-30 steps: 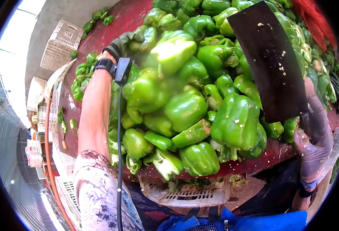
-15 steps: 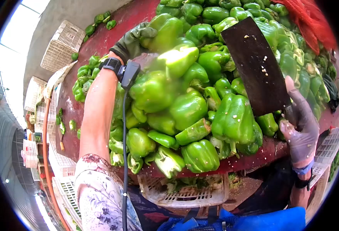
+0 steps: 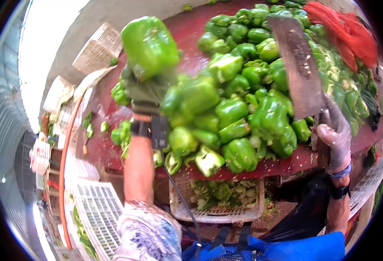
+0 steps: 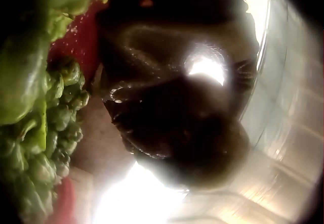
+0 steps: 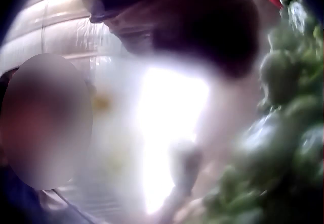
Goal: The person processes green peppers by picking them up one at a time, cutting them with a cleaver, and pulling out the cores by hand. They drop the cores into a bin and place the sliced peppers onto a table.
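In the head view, my left hand (image 3: pixel 148 91), in a dark glove, holds up a large green bell pepper (image 3: pixel 150 45) to the left of the pile. The left wrist view shows the dark glove (image 4: pixel 172 128) from close by, with the pepper hidden behind it. My right hand (image 3: pixel 337 135), in a thin translucent glove, grips the handle of a wide cleaver (image 3: pixel 298 65). Its blade points away from me over the pile's right side, with small pale seeds stuck on it. Below the blade, whole and cut bell peppers (image 3: pixel 233 111) lie heaped on the red table (image 3: pixel 191 61).
A red mesh bag (image 3: pixel 348 37) lies over the far right of the pile. Under the table's near edge, a white crate (image 3: pixel 217 215) holds pepper scraps. More white crates (image 3: pixel 98 48) stand along the left, beside an orange hose (image 3: pixel 63 174).
From the pile's far left side, my left hand has lifted a bell pepper up toward the camera. The cleaver remains in my right hand, its blade turned slightly. The head view has shifted.
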Motion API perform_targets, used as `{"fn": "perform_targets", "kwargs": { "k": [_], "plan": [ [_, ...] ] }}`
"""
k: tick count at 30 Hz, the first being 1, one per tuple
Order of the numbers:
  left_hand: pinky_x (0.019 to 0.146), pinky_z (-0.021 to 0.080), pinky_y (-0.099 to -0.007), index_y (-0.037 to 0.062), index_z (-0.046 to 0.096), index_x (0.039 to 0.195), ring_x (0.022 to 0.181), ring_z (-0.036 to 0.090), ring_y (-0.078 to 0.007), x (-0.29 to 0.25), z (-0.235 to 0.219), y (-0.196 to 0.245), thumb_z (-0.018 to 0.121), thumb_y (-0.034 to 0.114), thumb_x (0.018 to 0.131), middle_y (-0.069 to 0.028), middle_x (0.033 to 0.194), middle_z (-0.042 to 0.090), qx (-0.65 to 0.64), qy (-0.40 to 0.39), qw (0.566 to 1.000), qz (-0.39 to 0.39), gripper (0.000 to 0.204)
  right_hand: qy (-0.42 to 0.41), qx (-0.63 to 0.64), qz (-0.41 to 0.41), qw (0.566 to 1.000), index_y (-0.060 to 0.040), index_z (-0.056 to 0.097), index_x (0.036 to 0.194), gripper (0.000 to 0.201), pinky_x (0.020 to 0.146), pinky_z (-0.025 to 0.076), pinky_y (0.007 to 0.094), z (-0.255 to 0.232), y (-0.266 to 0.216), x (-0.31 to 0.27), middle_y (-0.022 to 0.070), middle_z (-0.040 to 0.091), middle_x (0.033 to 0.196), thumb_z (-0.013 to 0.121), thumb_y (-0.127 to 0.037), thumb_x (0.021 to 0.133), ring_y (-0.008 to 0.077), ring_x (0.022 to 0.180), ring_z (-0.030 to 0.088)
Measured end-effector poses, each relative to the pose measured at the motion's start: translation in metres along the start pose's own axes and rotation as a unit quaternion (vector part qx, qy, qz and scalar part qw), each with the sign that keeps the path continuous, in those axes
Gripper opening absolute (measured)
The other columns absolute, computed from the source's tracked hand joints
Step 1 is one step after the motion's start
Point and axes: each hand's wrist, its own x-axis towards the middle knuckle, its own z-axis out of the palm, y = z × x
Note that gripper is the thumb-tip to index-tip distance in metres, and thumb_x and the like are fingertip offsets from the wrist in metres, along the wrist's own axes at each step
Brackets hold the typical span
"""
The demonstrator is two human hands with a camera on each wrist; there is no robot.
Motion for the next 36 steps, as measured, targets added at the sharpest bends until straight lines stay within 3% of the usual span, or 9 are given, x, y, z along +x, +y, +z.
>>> {"fn": "perform_targets", "kwargs": {
  "k": [2, 9, 11, 16, 19, 22, 25, 29, 36],
  "plan": [
    [0.098, 0.046, -0.0496, 0.0052, 0.056, 0.124, 0.111, 0.057, -0.0345, -0.06, 0.004, -0.001, 0.06, 0.037, 0.085, -0.0138, 0.125, 0.059, -0.037, 0.05, 0.997, 0.044, 0.05, -0.024, -0.043, 0.038, 0.998, 0.0025, 0.051, 0.129, 0.063, 0.056, 0.043, 0.0191, 0.011, 0.007, -0.015, -0.0025, 0.057, 0.09, 0.065, -0.017, 0.071, 0.0041, 0.064, 0.05],
    [0.098, 0.046, -0.0539, 0.0074, 0.054, 0.127, 0.114, 0.054, -0.0399, -0.257, 0.007, -0.006, 0.063, 0.04, 0.083, -0.0162, 0.127, 0.057, -0.127, 0.202, 0.955, 0.177, 0.055, -0.171, -0.045, 0.116, 0.977, 0.0005, 0.049, 0.132, 0.065, 0.05, 0.043, 0.0199, 0.087, 0.019, -0.084, 0.0008, 0.061, 0.082, 0.071, -0.017, 0.073, 0.0066, 0.056, 0.053],
    [0.098, 0.046, -0.0551, 0.0081, 0.053, 0.128, 0.114, 0.053, -0.0414, -0.303, 0.008, -0.004, 0.063, 0.041, 0.083, -0.0168, 0.128, 0.056, -0.149, 0.23, 0.938, 0.21, 0.057, -0.203, -0.044, 0.045, 0.977, 0.0038, 0.044, 0.133, 0.075, 0.043, 0.043, 0.0213, 0.104, 0.033, -0.099, 0.0027, 0.054, 0.082, 0.074, -0.029, 0.073, 0.0085, 0.053, 0.051],
    [0.097, 0.045, -0.0582, 0.0097, 0.051, 0.13, 0.116, 0.051, -0.0453, -0.385, 0.007, 0.0, 0.065, 0.043, 0.081, -0.0185, 0.129, 0.054, -0.188, 0.279, 0.903, 0.268, 0.061, -0.245, -0.121, -0.006, 0.962, -0.0071, 0.038, 0.146, 0.069, 0.044, 0.042, 0.0224, 0.152, 0.039, -0.124, 0.0019, 0.056, 0.08, 0.063, -0.009, 0.082, 0.0095, 0.051, 0.051],
    [0.097, 0.045, -0.06, 0.0107, 0.05, 0.132, 0.117, 0.05, -0.0476, -0.409, 0.001, -0.001, 0.066, 0.044, 0.08, -0.0195, 0.13, 0.053, -0.204, 0.294, 0.888, 0.289, 0.063, -0.285, -0.253, 0.085, 0.921, -0.0243, 0.053, 0.139, 0.062, 0.038, 0.035, 0.0213, 0.184, 0.062, -0.142, -0.0006, 0.055, 0.078, 0.063, -0.001, 0.082, 0.0054, 0.045, 0.044],
    [0.097, 0.045, -0.0619, 0.0116, 0.049, 0.133, 0.119, 0.049, -0.0499, -0.418, -0.014, -0.007, 0.067, 0.046, 0.079, -0.0205, 0.131, 0.052, -0.206, 0.315, 0.879, 0.293, 0.066, -0.352, -0.498, -0.009, 0.793, -0.03, 0.047, 0.141, 0.065, 0.08, 0.051, 0.0292, 0.206, 0.102, -0.138, 0.0103, 0.069, 0.108, 0.066, -0.011, 0.081, 0.0177, 0.084, 0.065],
    [0.095, 0.041, -0.0691, 0.0138, 0.053, 0.13, 0.119, 0.049, -0.0484, -0.418, -0.029, -0.014, 0.068, 0.046, 0.078, -0.0191, 0.129, 0.054, -0.184, 0.363, 0.871, 0.275, 0.063, -0.381, -0.564, -0.095, 0.727, -0.0286, 0.048, 0.14, 0.062, 0.079, 0.052, 0.0393, 0.233, 0.127, -0.128, 0.0138, 0.069, 0.103, 0.066, -0.018, 0.081, 0.0312, 0.09, 0.067],
    [0.093, 0.045, -0.0668, 0.0252, 0.055, 0.128, 0.117, 0.053, -0.0358, -0.409, -0.029, -0.021, 0.069, 0.048, 0.08, -0.0045, 0.128, 0.056, -0.142, 0.418, 0.862, 0.247, 0.055, -0.376, -0.571, -0.155, 0.713, -0.0245, 0.05, 0.138, 0.058, 0.079, 0.052, 0.0425, 0.262, 0.143, -0.11, 0.0137, 0.069, 0.1, 0.063, -0.021, 0.082, 0.0338, 0.091, 0.066],
    [0.093, 0.045, -0.0615, 0.0331, 0.051, 0.13, 0.122, 0.05, -0.031, -0.379, -0.031, -0.035, 0.07, 0.05, 0.08, -0.0004, 0.134, 0.051, -0.089, 0.468, 0.855, 0.205, 0.057, -0.352, -0.605, -0.147, 0.699, -0.0235, 0.051, 0.137, 0.053, 0.075, 0.051, 0.0435, 0.271, 0.136, -0.071, 0.018, 0.068, 0.096, 0.057, -0.021, 0.085, 0.0362, 0.085, 0.066]
  ]
}}
